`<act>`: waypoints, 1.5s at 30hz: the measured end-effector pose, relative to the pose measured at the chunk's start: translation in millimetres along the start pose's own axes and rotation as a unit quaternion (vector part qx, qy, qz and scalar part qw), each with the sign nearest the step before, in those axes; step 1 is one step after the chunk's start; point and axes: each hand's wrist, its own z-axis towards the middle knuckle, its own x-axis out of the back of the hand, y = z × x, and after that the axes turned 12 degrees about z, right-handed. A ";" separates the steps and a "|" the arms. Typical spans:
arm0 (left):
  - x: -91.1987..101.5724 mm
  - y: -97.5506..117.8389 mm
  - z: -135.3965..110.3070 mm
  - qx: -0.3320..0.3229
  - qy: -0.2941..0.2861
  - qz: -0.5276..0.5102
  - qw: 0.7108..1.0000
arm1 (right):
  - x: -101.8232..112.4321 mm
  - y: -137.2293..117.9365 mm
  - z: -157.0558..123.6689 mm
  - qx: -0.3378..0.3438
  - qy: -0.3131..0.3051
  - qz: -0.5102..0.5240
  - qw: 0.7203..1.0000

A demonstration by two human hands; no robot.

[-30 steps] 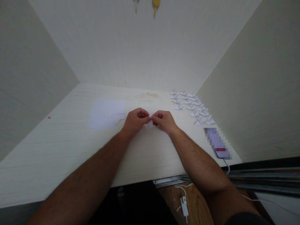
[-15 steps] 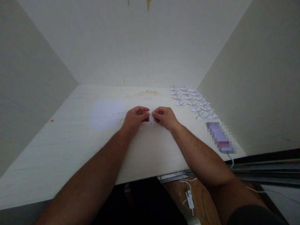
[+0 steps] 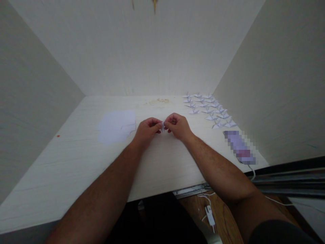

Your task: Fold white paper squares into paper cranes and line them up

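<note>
Head view (just one) — forward, down onto desk (image 3: 162, 159)

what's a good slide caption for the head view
Left hand and right hand pinch a small folded paper; paper cranes sit farther right.

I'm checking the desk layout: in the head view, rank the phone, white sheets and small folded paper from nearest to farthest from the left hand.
From the left hand:
1. Small folded paper, at its fingertips.
2. White sheets, lying flat to its left.
3. Phone, well off to its right.
</note>
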 end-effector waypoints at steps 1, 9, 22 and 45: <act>0.3 0.3 -0.1 -0.003 0.003 0.002 1.000 | 0.1 -0.2 -0.6 0.003 -0.004 -0.004 1.000; 1.7 6.4 -2.6 -0.056 0.036 0.094 0.993 | 1.1 -0.2 -1.5 0.018 0.003 -0.041 0.999; -1.0 7.9 -4.6 -0.109 0.088 0.162 0.977 | 1.3 0.8 -1.4 0.093 0.021 -0.078 0.992; -2.5 9.4 -5.3 -0.074 0.051 0.179 0.980 | 0.3 -2.9 0.0 -0.011 0.019 -0.002 1.000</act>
